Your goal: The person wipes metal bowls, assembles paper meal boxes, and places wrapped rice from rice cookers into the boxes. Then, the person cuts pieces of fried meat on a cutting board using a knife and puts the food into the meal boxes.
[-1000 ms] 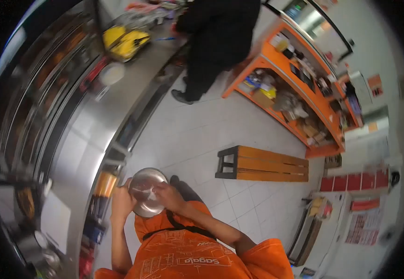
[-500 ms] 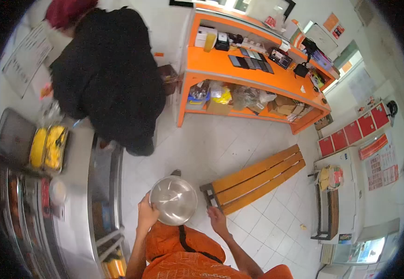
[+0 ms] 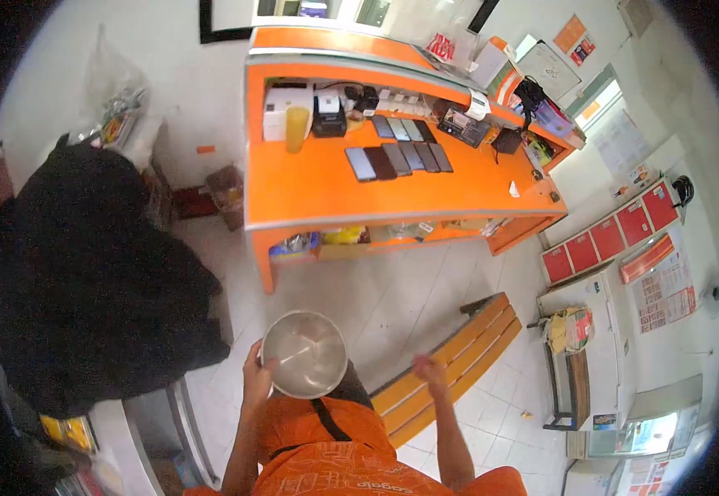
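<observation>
A round metal bowl [image 3: 305, 354] is in front of my orange shirt, tilted so that its shiny inside shows. My left hand [image 3: 257, 372] is closed on the bowl's left rim, with the thumb over the edge. Out to the right, apart from the bowl, my right hand [image 3: 430, 370] is raised over the slatted wooden bench [image 3: 458, 355]. Its fingers are blurred, and whether they are apart or closed does not show.
An orange counter [image 3: 310, 186] holding several phones [image 3: 409, 157] stands ahead. A person in black [image 3: 95, 281] is close on the left, beside a steel counter [image 3: 119, 430]. Red lockers [image 3: 610, 234] and a second bench [image 3: 578, 388] are at the right.
My view has turned left and come nearer the orange counter. My right hand has left the bowl and moved out to the right. The bowl stays in my left hand.
</observation>
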Available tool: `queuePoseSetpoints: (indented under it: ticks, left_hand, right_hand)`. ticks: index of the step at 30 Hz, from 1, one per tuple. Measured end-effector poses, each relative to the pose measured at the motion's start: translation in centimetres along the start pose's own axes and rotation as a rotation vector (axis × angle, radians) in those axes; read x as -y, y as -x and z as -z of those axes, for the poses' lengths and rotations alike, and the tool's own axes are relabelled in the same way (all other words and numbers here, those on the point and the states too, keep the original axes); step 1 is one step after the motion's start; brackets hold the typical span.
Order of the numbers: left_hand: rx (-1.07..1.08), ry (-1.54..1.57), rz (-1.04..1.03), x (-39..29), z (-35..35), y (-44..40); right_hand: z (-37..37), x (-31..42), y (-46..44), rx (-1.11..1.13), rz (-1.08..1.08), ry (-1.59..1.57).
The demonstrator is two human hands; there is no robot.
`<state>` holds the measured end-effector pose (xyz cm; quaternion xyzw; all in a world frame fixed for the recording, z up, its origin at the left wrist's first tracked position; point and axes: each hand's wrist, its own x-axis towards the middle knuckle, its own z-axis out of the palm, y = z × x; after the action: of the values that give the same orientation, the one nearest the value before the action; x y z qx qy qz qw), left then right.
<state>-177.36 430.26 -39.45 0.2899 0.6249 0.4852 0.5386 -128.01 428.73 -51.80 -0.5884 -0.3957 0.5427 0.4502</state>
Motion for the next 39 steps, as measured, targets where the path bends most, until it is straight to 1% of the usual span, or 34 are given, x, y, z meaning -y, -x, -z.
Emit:
queuePoseSetpoints:
  ticks: [1, 2, 3, 4, 5, 6, 7, 8, 9, 10, 11, 13, 14, 15, 17, 19, 20, 21, 22, 23, 24, 25, 26, 27, 28, 29, 30, 31, 32, 33, 34, 36, 38, 39]
  left_hand:
    - [-0.029, 0.020, 0.020, -1.1, -1.1, -2.1]
    - [-0.059, 0.042, 0.041, -1.9, -2.0, -4.5]
    - [-0.088, 0.062, 0.065, -2.2, -2.9, -7.2]
    - [-0.091, 0.069, 0.010, -2.1, -3.4, -9.7]
    - [-0.094, 0.075, -0.042, -1.8, -3.7, -11.9]
    - [-0.101, 0.083, -0.098, -1.7, -4.6, -13.9]
    - [-0.142, 0.189, -0.032, -2.9, -6.4, -15.2]
    - [-0.186, 0.294, 0.029, -4.7, -7.9, -16.2]
    - [-0.174, 0.397, 0.022, -5.4, -9.2, -17.9]
    - [-0.168, 0.496, 0.027, -5.8, -10.1, -18.9]
    - [-0.249, 0.537, 0.108, -6.7, -11.3, -19.7]
    - [-0.290, 0.628, 0.056, -7.9, -13.7, -19.9]
    - [-0.282, 0.657, 0.007, -8.3, -14.4, -20.8]
    - [-0.337, 0.634, -0.014, -10.0, -15.6, -21.5]
    - [-0.483, 0.610, -0.046, -12.2, -18.1, -21.2]
    - [-0.538, 0.653, -0.026, -13.9, -20.0, -20.9]
    - [-0.562, 0.677, -0.006, -15.1, -20.7, -20.6]
    - [-0.637, 0.620, -0.019, -19.3, -23.1, -20.6]
    - [-0.605, 0.725, -0.020, -15.0, -21.4, -20.7]
    - [-0.623, 0.745, 0.010, -16.2, -22.2, -21.0]
    - [-0.576, 0.786, 0.005, -16.7, -22.6, -21.6]
    - [-0.596, 0.687, -0.032, -17.4, -23.3, -22.0]
    - [-0.662, 0.712, -0.033, -18.3, -24.0, -22.6]
    - [-0.702, 0.690, -0.064, -18.2, -24.1, -23.6]
    - [-0.682, 0.677, -0.121, -18.2, -24.1, -24.1]
    - [-0.712, 0.658, -0.156, -17.2, -23.9, -24.8]
    - [-0.730, 0.615, -0.121, -18.0, -24.1, -25.0]
    - [-0.747, 0.572, -0.085, -18.8, -24.4, -25.2]
    - [-0.774, 0.612, 0.026, -20.0, -24.4, -25.4]
    - [-0.785, 0.552, -0.019, -20.6, -24.2, -25.6]
    - [-0.777, 0.483, -0.079, -21.0, -24.0, -25.9]
    - [-0.764, 0.444, -0.080, -20.7, -23.5, -26.1]
    - [-0.744, 0.411, -0.072, -20.6, -22.5, -26.0]
    - [-0.738, 0.400, -0.061, -20.4, -22.1, -25.9]
  right_hand:
    - [0.2, 3.0, -5.3, -0.060, 0.078, 0.071]
    - [-0.1, 8.1, -11.3, -0.121, 0.155, 0.145]
    - [0.2, 13.0, -17.1, -0.207, 0.072, 0.259]
    - [-0.5, 18.5, -21.5, -0.198, 0.250, 0.224]
    - [-0.2, 23.3, -26.8, -0.211, 0.337, 0.324]
    - [0.3, 27.2, -32.4, -0.163, 0.533, 0.233]
    - [-0.2, 32.9, -37.0, -0.269, 0.657, 0.423]
    - [0.1, 36.8, -43.5, -0.316, 0.650, 0.331]
    - [0.7, 40.7, -50.6, -0.327, 0.745, 0.252]
    - [1.0, 45.3, -56.9, -0.387, 0.917, 0.371]
    - [1.6, 49.4, -62.7, -0.449, 1.066, 0.495]
    - [4.8, 55.7, -76.2, -0.680, 1.038, 0.620]
    - [4.8, 59.1, -79.3, -0.667, 0.857, 0.611]
    - [5.7, 61.4, -83.5, -0.866, 0.844, 1.061]
    - [5.1, 66.4, -87.0, -0.708, 0.458, 1.202]
    - [7.9, 66.6, -92.2, -0.776, 0.644, 1.198]
    - [7.0, 67.9, -89.3, -0.780, 0.626, 1.100]
    - [5.5, 69.3, -85.8, -0.786, 0.610, 1.002]
    - [7.8, 68.6, -88.7, -0.873, 0.779, 1.096]
    - [6.6, 68.8, -86.0, -0.901, 0.905, 0.717]
    - [8.3, 68.2, -85.7, -0.879, 1.074, 0.650]
    - [9.8, 67.6, -85.2, -0.842, 1.243, 0.591]
    - [11.6, 67.0, -85.1, -0.797, 1.404, 0.545]
    - [7.6, 67.6, -78.9, -0.816, 1.449, 0.572]
    - [3.3, 68.3, -72.2, -0.837, 1.494, 0.598]
    - [1.1, 66.0, -69.8, -0.836, 1.318, 0.382]
    - [-2.1, 63.8, -67.0, -0.717, 1.263, 0.255]
    - [-6.7, 61.0, -63.6, -0.478, 1.195, 0.132]
    - [-11.4, 57.7, -60.0, -0.217, 1.049, 0.007]
    - [-15.6, 54.3, -56.5, 0.029, 0.855, -0.070]
    - [-19.5, 51.2, -53.2, 0.275, 0.613, -0.092]
    - [-25.6, 47.3, -48.3, 0.664, 0.236, 0.240]
    - [-29.7, 40.5, -46.7, 1.031, 0.281, 0.161]
    - [-32.0, 40.3, -45.1, 1.002, 0.735, 0.318]
